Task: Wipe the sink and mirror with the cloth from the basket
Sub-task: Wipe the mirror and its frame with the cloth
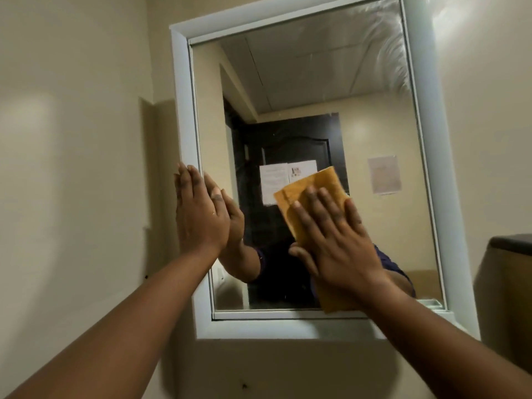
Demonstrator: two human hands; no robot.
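On the cream wall (72,139) hangs the mirror (302,90), a tall pane in a pale frame (184,110), and everything else is best placed against it. Its glass reflects a dark door with papers stuck to it, and faint curved streaks show near the mirror's upper right corner, so that part looks not yet wiped clean.

At the mirror's left edge, low down, the left hand (198,214) lies flat, its fingers (187,182) straight and close together, holding nothing; it probably braces the person while the other arm works. Toward the mirror's lower middle, the right hand (336,240) presses the cloth (311,185) against the glass, its fingers (316,203) spread apart and flat on the fabric, not curled around it, which suits sliding the cloth with even pressure.

The cloth is mustard yellow, folded into a flat pad with a crisp upper corner, and it hangs below the wrist to the mirror's bottom frame. It looks thin and soft. Neither sink nor basket is in view.
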